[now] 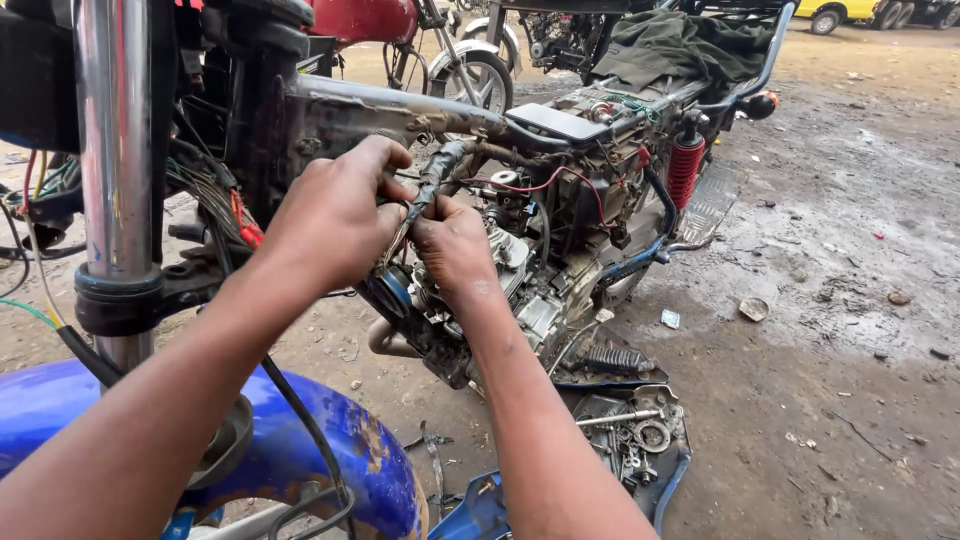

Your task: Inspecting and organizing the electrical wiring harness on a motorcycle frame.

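A stripped motorcycle frame [400,110] with its engine [500,290] exposed stands in front of me. My left hand [335,215] and my right hand [455,245] both grip a black taped wiring harness [435,175] that runs along the frame above the engine. The left hand pinches the harness from the left, the right hand holds it just below. Thin red wires [560,180] cross the engine behind my hands.
A chrome fork tube [115,150] and blue front mudguard [330,440] sit at the lower left. A blue tray of loose parts [640,440] lies on the dirt ground. A red rear shock [685,170], another motorcycle's wheel [480,70] and a green cloth [680,45] lie beyond.
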